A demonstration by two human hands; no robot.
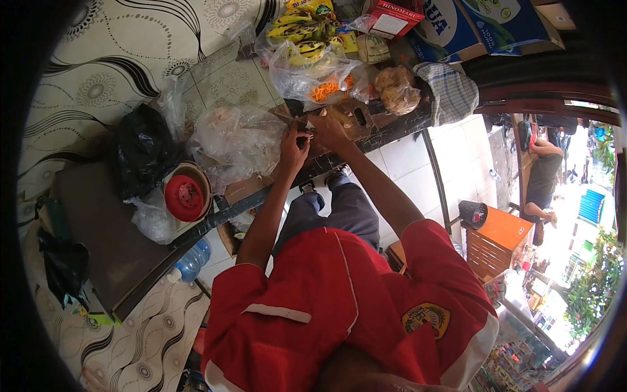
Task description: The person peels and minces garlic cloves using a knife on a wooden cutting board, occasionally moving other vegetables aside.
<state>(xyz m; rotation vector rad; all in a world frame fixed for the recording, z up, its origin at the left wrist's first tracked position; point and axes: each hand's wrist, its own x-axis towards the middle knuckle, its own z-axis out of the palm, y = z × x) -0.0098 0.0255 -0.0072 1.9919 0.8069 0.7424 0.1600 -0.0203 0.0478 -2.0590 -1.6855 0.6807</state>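
My left hand (pixel 295 146) and my right hand (pixel 327 130) work close together over a brown board with a slot handle (pixel 361 116) at the table's edge. Fingers of both hands meet around something small; what it is cannot be made out. Right of my right hand, pale brownish pieces (pixel 343 116) lie on the board. Beyond it, shredded carrot (pixel 331 88) sits in a clear plastic bag (pixel 289 81). A large clear plastic bag (pixel 237 137) lies left of my left hand.
Bananas (pixel 294 32), a bag of round brown items (pixel 397 90) and a checked cloth (pixel 448 93) line the table's far and right side. Leftward are a black plastic bag (pixel 147 152) and a red bowl (pixel 184 198). A person (pixel 543 171) sits outside at right.
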